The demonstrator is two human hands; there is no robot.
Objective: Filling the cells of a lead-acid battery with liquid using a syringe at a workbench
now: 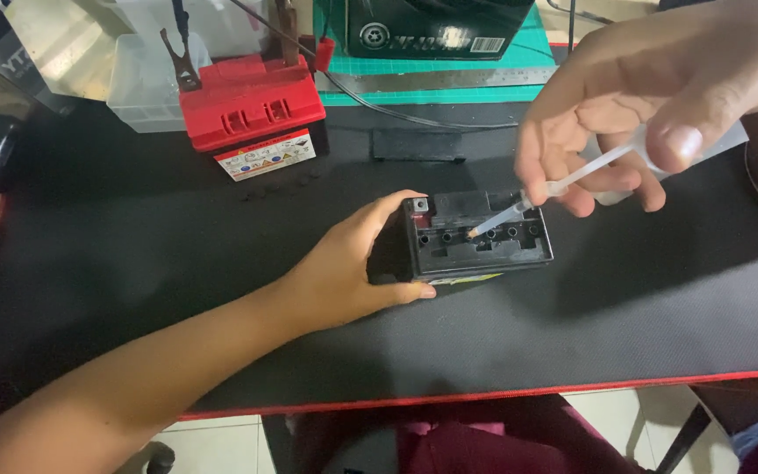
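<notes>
Centrally, small black battery (pixel 477 239), top open, row of round filler holes exposed, on dark desk mat (pixel 221 333). Left hand (pixel 363 263) clamped on its nine-o'clock side. Right hand (pixel 651 96) at two o'clock, fingers pinched around clear syringe (pixel 563 186), tip at a middle hole. Red-topped battery (pixel 252 110) with clamps at eleven o'clock.

Open mat (pixel 572 333) in front of the small black battery (pixel 477 239); red-topped battery (pixel 252 114) behind, left.
</notes>
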